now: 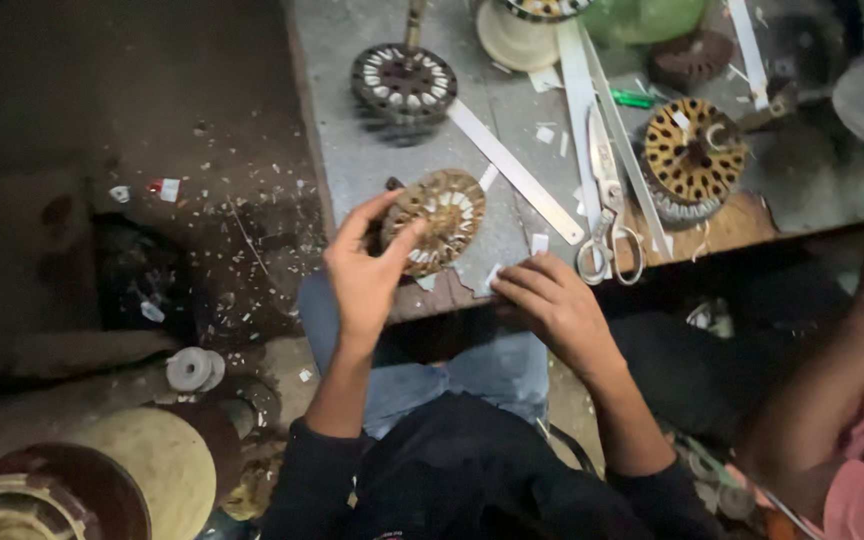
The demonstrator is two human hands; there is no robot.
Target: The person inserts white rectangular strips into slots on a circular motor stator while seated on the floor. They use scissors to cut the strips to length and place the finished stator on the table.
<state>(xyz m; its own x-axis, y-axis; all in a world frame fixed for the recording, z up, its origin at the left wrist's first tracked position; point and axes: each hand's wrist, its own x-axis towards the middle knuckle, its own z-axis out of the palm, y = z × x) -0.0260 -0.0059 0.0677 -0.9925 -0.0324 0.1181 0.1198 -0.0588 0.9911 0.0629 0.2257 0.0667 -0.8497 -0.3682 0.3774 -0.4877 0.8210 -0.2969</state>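
1. Our left hand (364, 272) grips a round stator (439, 220) by its rim, thumb on one side and fingers on the other, and tilts it up on the near edge of the table (352, 150).
2. The stator has a ring of slots, and pale liners show in several of them; the slots on the far side look darker.
3. Our right hand (552, 305) lies just beside the stator with fingers bent down on a small white paper piece (497, 275) at the table edge. We cannot tell if it already pinches the piece or only presses it.
4. We judge the step in hand as the lining of the slots: one hand keeps the stator, the other takes the next paper.
5. The next move, we think, needs a clean pinch of the paper, then a careful aim at one empty slot while the left hand keeps the stator steady.
6. Near the right hand lie scissors (607, 200) and a long paper strip (517, 172). Two more stators (404, 82) (694, 152) stand farther on the table.
7. At the right edge is the arm of another person (832, 390), in a pink garment.
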